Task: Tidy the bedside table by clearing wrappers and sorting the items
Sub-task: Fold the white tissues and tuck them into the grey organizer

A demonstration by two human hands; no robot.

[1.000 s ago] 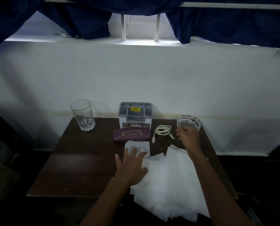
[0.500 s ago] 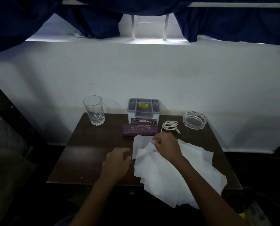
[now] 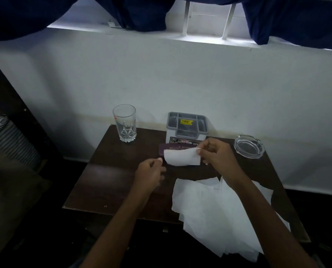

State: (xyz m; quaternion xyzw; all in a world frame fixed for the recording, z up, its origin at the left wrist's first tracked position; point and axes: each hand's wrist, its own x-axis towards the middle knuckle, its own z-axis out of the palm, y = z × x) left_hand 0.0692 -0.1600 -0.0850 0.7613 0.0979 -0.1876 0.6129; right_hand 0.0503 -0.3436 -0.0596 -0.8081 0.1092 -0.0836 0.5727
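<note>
The right hand [image 3: 217,155] pinched one white paper sheet [image 3: 181,157] by its right edge, thumb and fingers clamped on it, and held it lifted above the table. The left hand [image 3: 149,174] was just beside the sheet's lower left corner, fingers loosely curled; whether its fingertips touched the paper could not be told, and it gripped nothing that could be seen.

To do this step well, it seemed wise for the left hand to take that free corner so the thin sheet could be folded or gathered flat instead of flopping, and to keep it raised clear of what lay beneath.

Directly behind the held sheet, partly hidden by it, lay a maroon case [image 3: 168,147], and behind that stood a grey organiser box [image 3: 187,125] with a yellow sticker. Nearer the person than the grip, a loose pile of white sheets [image 3: 209,209] spread over the front right of the dark wooden table [image 3: 107,175] and hung past its front edge; these likely still needed clearing. Beyond the right hand sat a clear glass ashtray [image 3: 249,146] near the table's corner. Far to the left of the grip stood an empty drinking glass [image 3: 125,122], upright, well apart from both hands. The glass items were the likeliest to be knocked by a sweeping arm.
</note>
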